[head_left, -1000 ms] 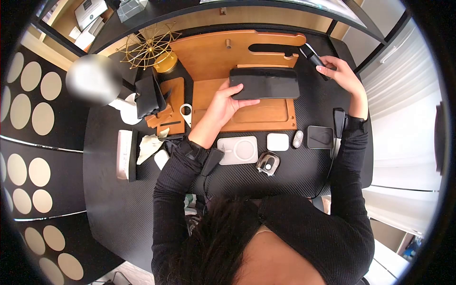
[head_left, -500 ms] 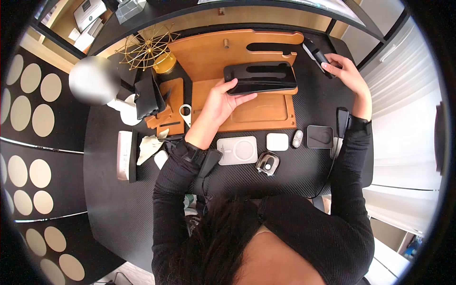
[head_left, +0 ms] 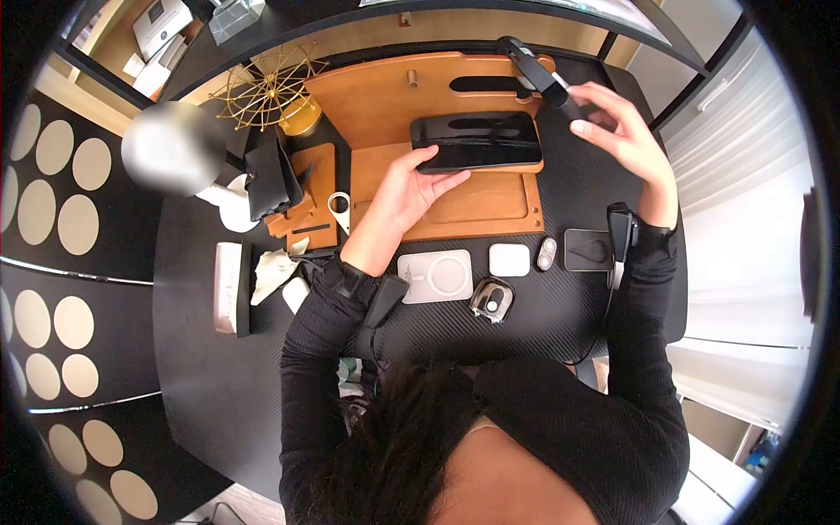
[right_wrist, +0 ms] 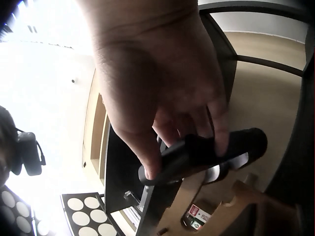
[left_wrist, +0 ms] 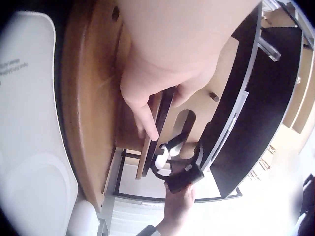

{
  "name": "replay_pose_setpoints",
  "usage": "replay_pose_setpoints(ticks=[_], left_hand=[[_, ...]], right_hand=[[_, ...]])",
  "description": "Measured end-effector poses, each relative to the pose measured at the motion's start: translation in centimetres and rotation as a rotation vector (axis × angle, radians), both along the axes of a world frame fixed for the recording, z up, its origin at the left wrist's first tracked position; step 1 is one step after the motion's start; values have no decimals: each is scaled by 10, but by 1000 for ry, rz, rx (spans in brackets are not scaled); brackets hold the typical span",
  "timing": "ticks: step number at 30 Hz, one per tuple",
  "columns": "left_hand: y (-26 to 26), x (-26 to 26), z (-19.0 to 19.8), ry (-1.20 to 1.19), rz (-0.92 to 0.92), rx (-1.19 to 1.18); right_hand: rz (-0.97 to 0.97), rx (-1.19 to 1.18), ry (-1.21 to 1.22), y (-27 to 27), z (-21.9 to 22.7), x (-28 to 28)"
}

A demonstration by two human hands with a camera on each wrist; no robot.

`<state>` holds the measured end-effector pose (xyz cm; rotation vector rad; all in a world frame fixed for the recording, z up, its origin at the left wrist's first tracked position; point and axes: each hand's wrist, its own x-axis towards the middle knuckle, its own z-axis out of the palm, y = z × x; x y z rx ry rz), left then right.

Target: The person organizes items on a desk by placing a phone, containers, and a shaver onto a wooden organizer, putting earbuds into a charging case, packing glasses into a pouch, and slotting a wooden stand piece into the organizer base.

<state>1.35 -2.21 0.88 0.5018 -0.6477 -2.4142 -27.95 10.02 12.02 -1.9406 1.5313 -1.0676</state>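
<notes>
My left hand (head_left: 411, 188) grips the left end of a glossy black smartphone (head_left: 481, 140), thumb on top and fingers underneath. The phone lies tilted against the wooden ledge of a brown desk stand (head_left: 363, 188); in the left wrist view the ledge shows just under the phone's dark edge (left_wrist: 165, 105). My right hand (head_left: 626, 136) pinches a black curved device (head_left: 556, 92) with pale, shiny oval parts along one side. This device overlaps the rounded right end of the stand's upright panel. In the right wrist view, thumb and fingers (right_wrist: 221, 132) clasp its black body (right_wrist: 197, 157).
A magnetic charging pad (head_left: 435, 276), white earbud case (head_left: 509, 260), clear-topped gadget (head_left: 493, 299), small silver object (head_left: 546, 254) and black case (head_left: 588, 250) line the desk before the stand. Left are a gold wheel ornament (head_left: 273, 92), black pouch (head_left: 267, 179) and tissue box (head_left: 229, 287).
My left hand has brought the phone slightly back and left onto the stand's ledge. My right hand has swung the black device leftward and up, over the panel's right end.
</notes>
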Motion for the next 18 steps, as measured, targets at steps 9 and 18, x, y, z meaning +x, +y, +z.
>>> replay_pose_setpoints(ticks=[9, 18], left_hand=[[4, -5, 5, -128, 42, -97], [-10, 13, 16, -387, -288, -234]], right_hand=[[80, 75, 89, -9, -18, -6], [92, 65, 141, -11, -16, -4]])
